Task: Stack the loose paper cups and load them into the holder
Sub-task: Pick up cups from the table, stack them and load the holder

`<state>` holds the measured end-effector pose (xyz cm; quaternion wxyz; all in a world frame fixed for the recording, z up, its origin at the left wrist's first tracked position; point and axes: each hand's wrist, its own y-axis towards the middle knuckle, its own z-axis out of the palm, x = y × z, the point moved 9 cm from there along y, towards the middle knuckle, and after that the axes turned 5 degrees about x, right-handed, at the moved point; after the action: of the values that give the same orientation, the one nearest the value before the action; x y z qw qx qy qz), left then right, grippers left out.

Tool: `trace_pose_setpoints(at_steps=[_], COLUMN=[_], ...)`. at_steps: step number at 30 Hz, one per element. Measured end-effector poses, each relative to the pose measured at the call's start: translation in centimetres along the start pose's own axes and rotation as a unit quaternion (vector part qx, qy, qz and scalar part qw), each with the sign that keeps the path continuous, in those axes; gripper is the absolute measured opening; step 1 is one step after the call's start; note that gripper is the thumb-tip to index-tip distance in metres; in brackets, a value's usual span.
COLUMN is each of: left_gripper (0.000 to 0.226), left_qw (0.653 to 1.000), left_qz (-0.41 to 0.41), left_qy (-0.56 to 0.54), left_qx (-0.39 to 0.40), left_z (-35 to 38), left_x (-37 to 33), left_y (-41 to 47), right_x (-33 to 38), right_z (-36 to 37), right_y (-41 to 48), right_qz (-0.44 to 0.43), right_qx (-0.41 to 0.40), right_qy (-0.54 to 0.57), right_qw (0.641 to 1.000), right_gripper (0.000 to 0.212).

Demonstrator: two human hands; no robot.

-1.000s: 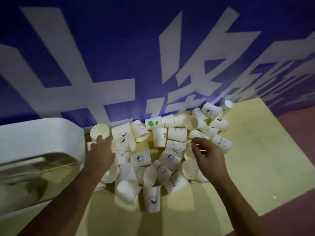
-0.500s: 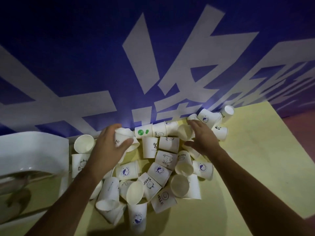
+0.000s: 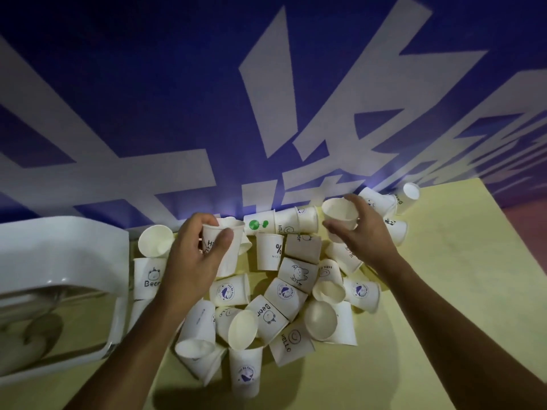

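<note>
Several loose white paper cups [image 3: 291, 294] lie jumbled on a pale yellow table [image 3: 444, 291], most on their sides. My left hand [image 3: 195, 258] grips one upright printed cup [image 3: 228, 247] at the pile's back left, thumb across its front. My right hand [image 3: 364, 232] holds another cup [image 3: 340, 214] lifted above the pile's back right, its open mouth facing me. A white holder [image 3: 59, 261] with a clear front stands at the left edge of the table, beside the pile.
A blue wall banner [image 3: 266, 99] with large white characters rises directly behind the pile. A reddish floor [image 3: 527, 229] shows past the table's right edge. Bare tabletop lies to the right of the cups.
Both hands reached from the near side to the back of the pile. Each has closed on a cup and lifted it. The view has moved closer to the table.
</note>
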<state>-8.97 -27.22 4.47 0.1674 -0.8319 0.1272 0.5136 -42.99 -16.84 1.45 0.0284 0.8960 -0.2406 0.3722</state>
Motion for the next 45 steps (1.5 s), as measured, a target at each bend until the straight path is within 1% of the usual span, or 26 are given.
trace_pose_setpoints(at_steps=[3,6,8,12,15,17,20,25,27,29,31,33,35,37,38,41,45], left_gripper=[0.023,0.029,0.031,0.031,0.019,0.019,0.024,0.013,0.013,0.017,0.027,0.045,0.064,0.077,0.079,0.074,0.074], left_qw=[1.0,0.998,0.997,0.993,0.99,0.99,0.99,0.987,0.986,0.983,0.978,0.977,0.977,0.979,0.98,0.986,0.991], left_qz=[0.009,0.017,0.021,0.072,0.113,0.127,0.123,0.131,0.132,0.145,0.151,0.136,0.104,0.089,0.089,0.088,0.055], left_qy=[-0.028,-0.053,-0.075,-0.086,-0.081,-0.061,-0.057,-0.064,-0.052,-0.048,-0.067,-0.087,-0.113,-0.105,-0.091,-0.039,0.009], left_qx=[-0.007,-0.019,-0.025,-0.031,-0.024,-0.029,-0.043,-0.072,-0.084,-0.106,-0.127,-0.141,-0.145,-0.151,-0.152,-0.139,-0.123], left_z=[-2.0,-4.6,-6.7,-11.2,-15.6,-19.0,-23.8,-31.1,-33.7,-35.9,-37.5,-38.6,-38.9,-38.9,-38.8,-38.2,-37.1], left_x=[0.1,0.6,1.3,1.8,2.5,3.5,6.0,10.2,11.9,13.8,15.8,17.7,19.2,19.8,19.8,19.5,19.8], left_y=[-1.4,-2.9,-4.2,-7.3,-9.9,-12.0,-14.5,-18.4,-19.6,-20.6,-21.1,-21.1,-20.9,-20.6,-20.4,-19.3,-18.2], right_x=[3.5,7.9,10.8,16.7,21.1,24.2,28.7,34.7,36.7,38.5,39.7,40.4,40.8,41.0,41.0,40.9,40.0], right_z=[0.0,1.3,2.8,6.4,9.7,12.5,16.8,24.6,27.3,29.5,31.0,32.1,32.8,33.2,33.2,33.0,32.4], right_y=[-2.1,-4.5,-6.2,-9.8,-12.7,-14.8,-17.6,-21.1,-22.2,-23.0,-23.6,-23.7,-23.7,-23.7,-23.6,-23.6,-23.6], right_qz=[-0.009,-0.02,-0.025,-0.056,-0.067,-0.075,-0.079,-0.088,-0.095,-0.104,-0.111,-0.113,-0.114,-0.115,-0.114,-0.109,-0.095], right_qx=[-0.027,-0.015,-0.002,0.025,0.044,0.061,0.078,0.114,0.132,0.147,0.155,0.155,0.154,0.151,0.149,0.142,0.128], right_qy=[0.077,0.116,0.141,0.165,0.186,0.205,0.209,0.248,0.25,0.244,0.246,0.238,0.23,0.22,0.217,0.209,0.215], right_qw=[0.997,0.993,0.99,0.984,0.979,0.974,0.972,0.958,0.955,0.953,0.95,0.952,0.954,0.957,0.958,0.961,0.963], right_gripper=[0.053,0.049,0.042,0.03,0.036,0.044,0.051,0.05,0.048,0.046,0.042,0.043,0.048,0.051,0.052,0.049,0.047])
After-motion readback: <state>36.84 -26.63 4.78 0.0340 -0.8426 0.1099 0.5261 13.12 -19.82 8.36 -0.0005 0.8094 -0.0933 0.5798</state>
